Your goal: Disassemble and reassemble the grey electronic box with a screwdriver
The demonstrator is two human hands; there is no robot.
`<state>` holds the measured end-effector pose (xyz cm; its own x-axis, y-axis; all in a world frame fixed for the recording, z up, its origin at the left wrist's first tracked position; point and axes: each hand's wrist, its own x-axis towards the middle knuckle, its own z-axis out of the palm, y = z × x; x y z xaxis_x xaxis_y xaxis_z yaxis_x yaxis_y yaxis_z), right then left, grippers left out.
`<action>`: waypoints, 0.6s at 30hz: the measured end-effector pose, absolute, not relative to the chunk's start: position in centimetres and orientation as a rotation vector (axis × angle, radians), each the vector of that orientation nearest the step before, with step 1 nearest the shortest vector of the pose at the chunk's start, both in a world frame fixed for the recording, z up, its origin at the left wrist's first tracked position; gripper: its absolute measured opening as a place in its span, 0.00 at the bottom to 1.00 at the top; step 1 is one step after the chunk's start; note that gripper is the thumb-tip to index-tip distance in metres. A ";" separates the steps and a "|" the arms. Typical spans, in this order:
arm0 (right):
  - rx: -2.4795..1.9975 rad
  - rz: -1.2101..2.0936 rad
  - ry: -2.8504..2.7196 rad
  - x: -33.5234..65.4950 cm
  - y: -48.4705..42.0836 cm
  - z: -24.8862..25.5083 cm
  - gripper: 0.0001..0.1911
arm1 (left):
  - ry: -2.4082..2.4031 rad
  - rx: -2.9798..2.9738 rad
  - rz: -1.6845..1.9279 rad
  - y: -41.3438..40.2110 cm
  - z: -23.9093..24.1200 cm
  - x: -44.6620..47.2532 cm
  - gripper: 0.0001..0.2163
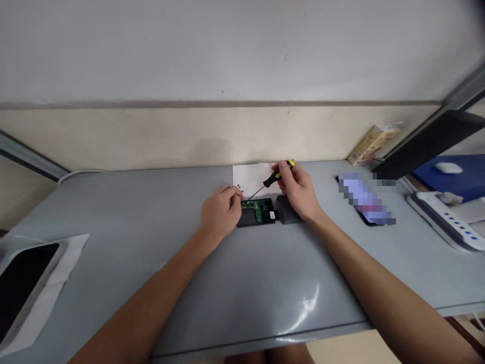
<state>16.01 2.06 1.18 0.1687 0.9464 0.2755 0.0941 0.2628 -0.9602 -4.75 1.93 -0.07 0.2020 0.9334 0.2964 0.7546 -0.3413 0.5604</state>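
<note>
A screwdriver (273, 177) with a black and yellow handle is gripped in my right hand (299, 192). Its shaft slants down to the left, the tip at a green circuit board (258, 215) set in an open black casing (248, 218). My left hand (222, 213) is closed at the casing's left end, fingers curled against the edge near the tip. Whether it pinches a small part cannot be seen. Beneath my right hand lies a dark grey cover (288, 212), partly hidden. Behind the board is a white sheet of paper (250, 178) with several tiny dark screws on its left side.
On the right are a phone (366, 199), a white power strip (450, 220), a yellowish box (373, 144) by the wall and a dark monitor (428, 141). A dark-screened device (28, 283) rests on paper at the left. The grey table's front edge (265, 344) runs below my forearms.
</note>
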 end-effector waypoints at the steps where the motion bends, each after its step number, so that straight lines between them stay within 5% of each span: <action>1: -1.137 0.831 -1.253 16.0 2.1 1.2 0.24 | 1.591 2.193 0.865 1.9 -0.1 -4.8 0.13; 18: -1.116 0.684 -1.525 15.1 0.1 3.1 0.20 | 1.583 2.251 0.804 2.1 -0.4 -4.7 0.14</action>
